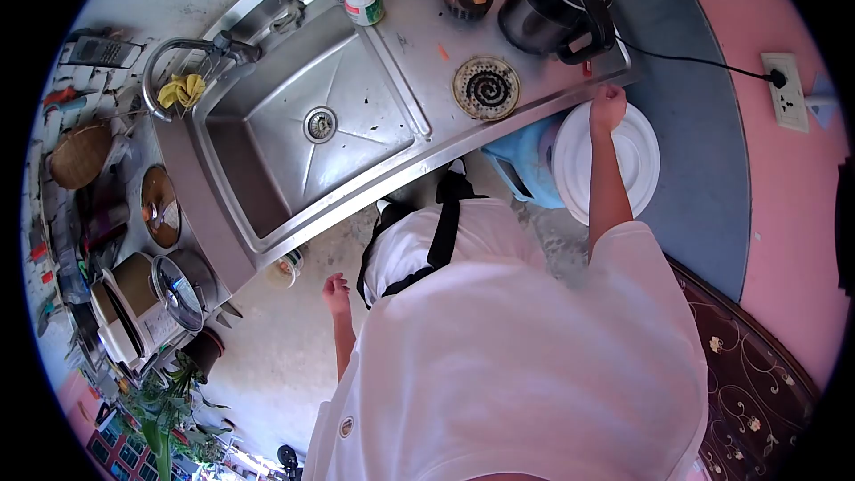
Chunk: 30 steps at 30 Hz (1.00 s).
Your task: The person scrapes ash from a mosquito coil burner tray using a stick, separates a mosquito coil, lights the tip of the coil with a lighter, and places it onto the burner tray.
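My right hand (608,107), fingers curled in, is at the counter's front edge above a round white lid or basin (645,157). Whatever it may hold is hidden. Just beyond it, a small red object (587,69) lies on the steel counter by the black electric kettle (534,13). To the left of that hand rests a round dish with a dark mosquito coil (486,87). My left hand (337,292) hangs low beside my body, over the floor, its fingers loosely bent and apart, holding nothing.
A steel sink (267,125) with a faucet (169,53) is ahead to the left. A spray bottle (362,2) stands behind it. A light blue plastic stool (521,165) is under the counter edge. The kettle's cord (695,58) runs to a wall socket (785,93).
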Each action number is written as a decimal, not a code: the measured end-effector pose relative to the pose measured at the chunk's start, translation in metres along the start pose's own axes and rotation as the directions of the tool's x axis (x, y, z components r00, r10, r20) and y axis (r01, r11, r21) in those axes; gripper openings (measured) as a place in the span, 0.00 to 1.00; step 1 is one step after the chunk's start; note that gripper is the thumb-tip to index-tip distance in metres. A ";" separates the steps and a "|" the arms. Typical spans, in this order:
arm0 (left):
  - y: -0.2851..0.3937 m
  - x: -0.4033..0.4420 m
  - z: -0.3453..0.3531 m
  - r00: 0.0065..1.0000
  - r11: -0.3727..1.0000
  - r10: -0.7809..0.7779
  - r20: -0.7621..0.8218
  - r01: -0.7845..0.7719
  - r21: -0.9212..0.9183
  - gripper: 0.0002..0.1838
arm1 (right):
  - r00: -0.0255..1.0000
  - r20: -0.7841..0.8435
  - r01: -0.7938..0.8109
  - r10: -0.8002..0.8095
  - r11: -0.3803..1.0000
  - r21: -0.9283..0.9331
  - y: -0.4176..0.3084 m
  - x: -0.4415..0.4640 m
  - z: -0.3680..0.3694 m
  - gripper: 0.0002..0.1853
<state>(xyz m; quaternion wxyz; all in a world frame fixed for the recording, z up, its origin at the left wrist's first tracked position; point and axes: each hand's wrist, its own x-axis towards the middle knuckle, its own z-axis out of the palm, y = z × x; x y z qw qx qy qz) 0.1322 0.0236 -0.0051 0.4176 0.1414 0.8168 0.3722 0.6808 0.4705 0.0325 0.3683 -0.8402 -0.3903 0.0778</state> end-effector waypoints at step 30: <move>0.396 0.018 -0.294 0.478 0.052 0.366 -0.798 -0.867 -0.496 0.27 | 0.697 0.180 -0.219 -0.694 0.033 0.975 -0.431 -0.235 0.045 0.32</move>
